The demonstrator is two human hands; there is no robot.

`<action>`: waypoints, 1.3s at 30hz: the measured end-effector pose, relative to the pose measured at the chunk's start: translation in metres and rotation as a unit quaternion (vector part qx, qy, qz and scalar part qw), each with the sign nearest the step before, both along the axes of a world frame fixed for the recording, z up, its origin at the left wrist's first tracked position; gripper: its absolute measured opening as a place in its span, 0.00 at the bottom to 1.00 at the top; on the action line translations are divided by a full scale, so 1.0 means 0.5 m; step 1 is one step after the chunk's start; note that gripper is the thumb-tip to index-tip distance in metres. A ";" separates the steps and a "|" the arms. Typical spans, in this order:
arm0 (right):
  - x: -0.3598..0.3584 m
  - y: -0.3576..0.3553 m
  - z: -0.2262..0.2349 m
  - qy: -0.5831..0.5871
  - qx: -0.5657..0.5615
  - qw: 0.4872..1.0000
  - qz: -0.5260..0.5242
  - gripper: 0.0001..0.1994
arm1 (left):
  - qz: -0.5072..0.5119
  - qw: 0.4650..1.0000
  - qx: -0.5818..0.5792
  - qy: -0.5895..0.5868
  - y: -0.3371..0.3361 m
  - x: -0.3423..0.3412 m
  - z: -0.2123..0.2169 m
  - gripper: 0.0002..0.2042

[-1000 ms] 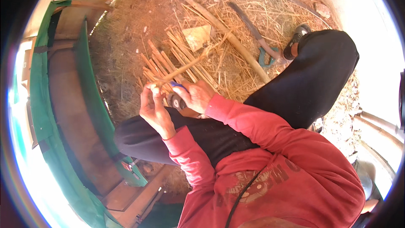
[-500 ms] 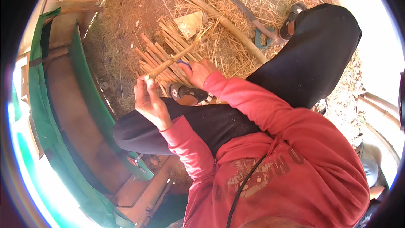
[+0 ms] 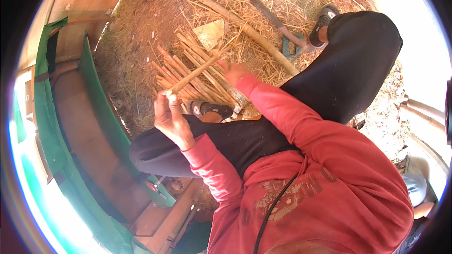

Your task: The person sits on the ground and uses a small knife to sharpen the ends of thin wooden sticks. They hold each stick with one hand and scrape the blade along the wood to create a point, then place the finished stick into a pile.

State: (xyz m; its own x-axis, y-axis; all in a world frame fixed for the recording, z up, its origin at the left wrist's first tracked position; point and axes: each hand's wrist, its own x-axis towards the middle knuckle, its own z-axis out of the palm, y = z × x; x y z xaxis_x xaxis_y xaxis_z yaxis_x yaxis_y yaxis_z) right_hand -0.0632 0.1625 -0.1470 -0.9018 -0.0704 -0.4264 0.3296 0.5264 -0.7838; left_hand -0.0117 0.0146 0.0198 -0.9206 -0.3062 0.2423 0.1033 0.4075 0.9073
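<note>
My left hand pinches the near end of a peeled wooden stick between thumb and fingers. The stick slants up and away to the right, with thin frayed strips at its far end. My right hand is closed beside the stick's far half; what it grips is hidden by the fingers. Below the raised stick, a bundle of cut sticks lies on the ground next to my shoe.
Farther off lie a long thick pole, a saw with a teal handle and a flat yellowish piece amid straw. A green-edged wooden frame stands at the left. Part of another person shows at the lower right.
My right hand has moved up and right along the stick toward its far end. The blue piece seen at its fingers is no longer visible. My left hand keeps its pinch, slightly lower.
</note>
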 end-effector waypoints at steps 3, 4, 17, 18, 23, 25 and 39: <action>0.017 -0.008 0.104 0.019 -0.082 0.996 0.041 0.35 | 0.024 1.000 -0.009 0.005 -0.004 0.003 -0.003 0.12; 0.023 -0.009 0.124 0.048 -0.103 0.992 0.060 0.35 | 0.028 1.000 -0.009 0.005 -0.004 0.002 -0.003 0.12; 0.046 -0.024 0.114 0.115 -0.062 0.991 0.020 0.28 | -0.010 1.000 -0.022 0.015 0.007 -0.004 -0.001 0.10; 0.062 -0.041 0.165 0.148 -0.103 0.983 0.024 0.28 | 0.002 1.000 -0.007 0.012 0.006 0.005 -0.002 0.10; 0.040 -0.020 0.037 0.156 0.011 0.985 0.065 0.25 | 0.000 1.000 -0.005 0.018 0.013 -0.012 -0.005 0.10; 0.030 -0.019 0.042 0.101 -0.025 0.992 0.067 0.26 | -0.015 0.999 -0.038 0.010 -0.005 -0.004 -0.008 0.10; 0.059 -0.031 0.172 0.177 -0.205 0.962 0.032 0.27 | -0.027 0.999 -0.015 0.016 0.013 -0.008 0.001 0.11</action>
